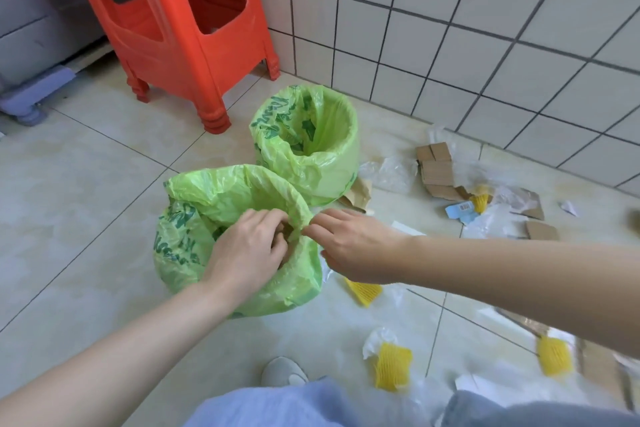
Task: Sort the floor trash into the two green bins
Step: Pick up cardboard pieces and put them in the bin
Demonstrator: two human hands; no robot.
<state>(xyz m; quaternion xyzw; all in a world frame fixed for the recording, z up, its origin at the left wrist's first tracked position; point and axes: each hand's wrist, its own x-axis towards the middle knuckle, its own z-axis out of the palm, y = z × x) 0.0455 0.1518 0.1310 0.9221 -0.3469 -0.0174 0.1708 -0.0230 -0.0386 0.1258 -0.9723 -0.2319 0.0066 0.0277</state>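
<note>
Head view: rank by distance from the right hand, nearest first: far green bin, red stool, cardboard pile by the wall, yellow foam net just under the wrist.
From the right hand:
1. yellow foam net, just below the wrist, on the floor.
2. far green bin, behind the hand, toward the wall.
3. cardboard pile, off to the right by the wall.
4. red stool, far back left.

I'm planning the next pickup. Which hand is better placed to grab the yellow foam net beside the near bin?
Probably the right hand: it hovers just above the yellow foam net. The left hand is inside the near bin.
</note>
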